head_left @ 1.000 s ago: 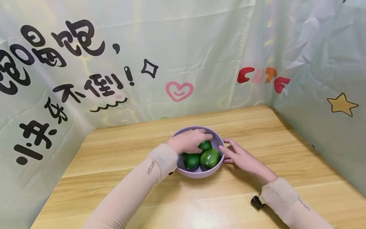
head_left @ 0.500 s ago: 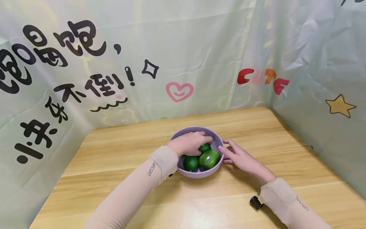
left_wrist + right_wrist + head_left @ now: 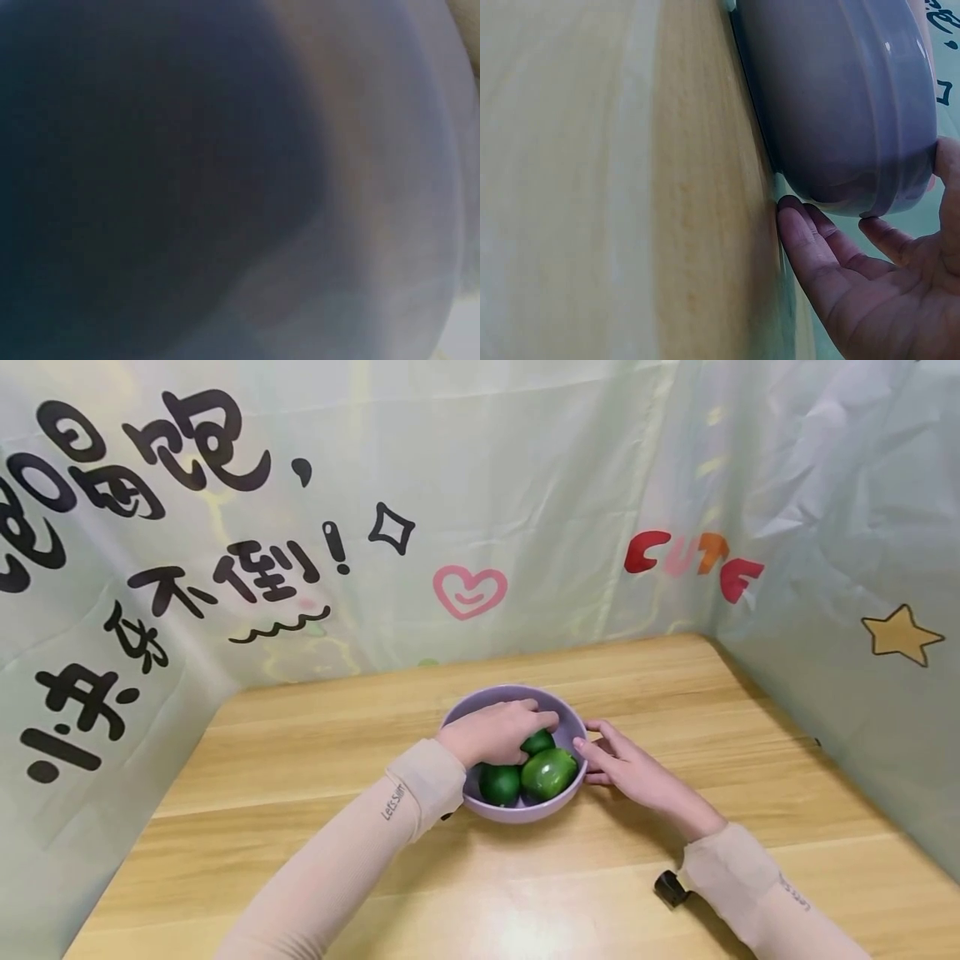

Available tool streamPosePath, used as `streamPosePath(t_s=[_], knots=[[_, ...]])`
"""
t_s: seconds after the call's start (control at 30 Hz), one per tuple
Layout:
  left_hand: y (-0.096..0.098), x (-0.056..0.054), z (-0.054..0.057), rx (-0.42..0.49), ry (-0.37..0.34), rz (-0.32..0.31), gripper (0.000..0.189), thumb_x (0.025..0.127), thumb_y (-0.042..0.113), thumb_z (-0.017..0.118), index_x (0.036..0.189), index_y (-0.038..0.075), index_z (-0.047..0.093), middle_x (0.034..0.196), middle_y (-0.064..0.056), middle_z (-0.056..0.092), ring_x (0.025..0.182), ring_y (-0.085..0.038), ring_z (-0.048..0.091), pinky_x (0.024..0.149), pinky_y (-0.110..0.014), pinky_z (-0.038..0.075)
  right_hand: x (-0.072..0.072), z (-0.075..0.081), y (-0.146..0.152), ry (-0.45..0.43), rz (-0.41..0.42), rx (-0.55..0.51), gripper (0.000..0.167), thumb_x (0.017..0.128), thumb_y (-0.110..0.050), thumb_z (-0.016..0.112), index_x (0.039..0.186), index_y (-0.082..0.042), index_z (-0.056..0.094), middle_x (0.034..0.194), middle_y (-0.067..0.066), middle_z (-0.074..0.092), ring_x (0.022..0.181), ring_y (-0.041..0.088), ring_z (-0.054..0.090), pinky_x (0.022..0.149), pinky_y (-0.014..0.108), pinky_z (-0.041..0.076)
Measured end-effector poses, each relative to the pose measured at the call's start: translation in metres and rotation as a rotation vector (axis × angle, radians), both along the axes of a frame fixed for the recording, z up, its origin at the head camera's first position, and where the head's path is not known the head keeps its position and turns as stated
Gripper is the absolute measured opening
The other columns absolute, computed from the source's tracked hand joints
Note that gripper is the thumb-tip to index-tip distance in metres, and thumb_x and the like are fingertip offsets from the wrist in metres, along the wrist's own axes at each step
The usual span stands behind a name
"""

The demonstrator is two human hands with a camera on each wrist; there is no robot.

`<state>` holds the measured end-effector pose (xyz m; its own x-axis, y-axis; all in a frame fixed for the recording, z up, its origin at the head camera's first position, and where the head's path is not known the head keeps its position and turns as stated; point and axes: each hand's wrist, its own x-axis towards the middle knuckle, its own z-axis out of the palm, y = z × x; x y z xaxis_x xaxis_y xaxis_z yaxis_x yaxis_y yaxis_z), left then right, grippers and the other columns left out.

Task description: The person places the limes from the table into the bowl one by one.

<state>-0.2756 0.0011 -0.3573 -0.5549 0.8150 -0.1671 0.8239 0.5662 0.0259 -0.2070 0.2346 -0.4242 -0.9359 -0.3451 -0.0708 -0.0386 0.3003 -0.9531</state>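
A round purple bowl [image 3: 520, 814] stands on the wooden table with several glossy green limes in it. My left hand [image 3: 498, 732] reaches in over its left side. Between the thumb and fingers of that hand lies the rear lime [image 3: 538, 742], partly hidden. A lime with a paler patch [image 3: 550, 774] sits at the front right, beside a darker lime [image 3: 499, 785] at the front left. My right hand [image 3: 630, 768] holds the bowl's right side, thumb at the rim, fingers against the outer wall [image 3: 832, 97]. The left wrist view is dark and blurred.
The wooden tabletop [image 3: 300, 760] extends around the bowl. Behind it hangs a pale printed cloth [image 3: 555, 485] with lettering and a pink heart [image 3: 470, 592]; more cloth encloses both sides. A small black device [image 3: 670, 888] sits at the right wrist.
Both hands stay almost where they were, left in the bowl and right at its side. The limes shift only very slightly. The head view has moved a little.
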Motion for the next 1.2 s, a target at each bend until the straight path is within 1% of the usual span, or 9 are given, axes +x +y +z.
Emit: streamPosePath(t_s=[0.33,0.5,0.63,0.9,1.07,1.2], knots=[[-0.0016,0.0008,-0.0032,0.015,-0.018,-0.002,0.062,0.099,0.02,0.079,0.156,0.018,0.053,0.139,-0.008,0.064,0.123,-0.021,0.066,0.113,-0.037,0.053,0.0026,-0.0003,-0.0001,-0.012,-0.019,0.01,0.06,0.116,-0.033,0.048,0.158,0.004,0.028,0.142,0.036,0.058,0.118,0.029,0.071,0.098,0.034,0.063],[-0.0038,0.0003,-0.0058,0.03,-0.019,-0.005,0.06,0.098,0.018,0.08,0.153,0.018,0.055,0.133,-0.007,0.064,0.115,-0.02,0.066,0.107,-0.035,0.055,0.0029,0.0,-0.0013,-0.011,-0.019,0.022,0.061,0.116,-0.034,0.048,0.16,0.004,0.027,0.142,0.036,0.058,0.119,0.03,0.071,0.099,0.035,0.062],[-0.0045,-0.0001,-0.005,0.043,-0.019,-0.01,0.061,0.098,0.016,0.08,0.153,0.018,0.054,0.133,-0.007,0.063,0.112,-0.019,0.066,0.105,-0.034,0.055,0.0019,0.0015,-0.0009,-0.009,-0.024,0.036,0.062,0.116,-0.035,0.048,0.16,0.003,0.027,0.142,0.036,0.058,0.119,0.031,0.072,0.099,0.036,0.063],[-0.0052,0.0019,-0.001,0.046,-0.025,0.004,0.063,0.098,0.015,0.079,0.155,0.019,0.053,0.137,-0.008,0.062,0.114,-0.019,0.065,0.107,-0.035,0.055,0.0008,0.0039,-0.0006,0.001,-0.021,0.045,0.061,0.116,-0.035,0.048,0.16,0.002,0.029,0.143,0.035,0.057,0.12,0.032,0.071,0.099,0.037,0.062],[-0.0063,0.0029,-0.0019,0.042,-0.041,0.008,0.063,0.098,0.011,0.077,0.156,0.02,0.052,0.139,-0.008,0.06,0.114,-0.018,0.064,0.107,-0.034,0.054,0.0001,0.0027,-0.0014,0.003,-0.015,0.035,0.06,0.116,-0.034,0.048,0.16,0.002,0.029,0.143,0.036,0.057,0.121,0.032,0.071,0.1,0.038,0.062],[-0.0075,0.0029,-0.0025,0.046,-0.046,0.008,0.061,0.098,0.009,0.077,0.153,0.02,0.054,0.137,-0.007,0.06,0.112,-0.017,0.064,0.106,-0.033,0.054,-0.0007,0.0017,-0.0023,0.0,-0.021,0.034,0.06,0.116,-0.034,0.048,0.16,0.003,0.029,0.14,0.034,0.058,0.119,0.031,0.071,0.099,0.037,0.062]])
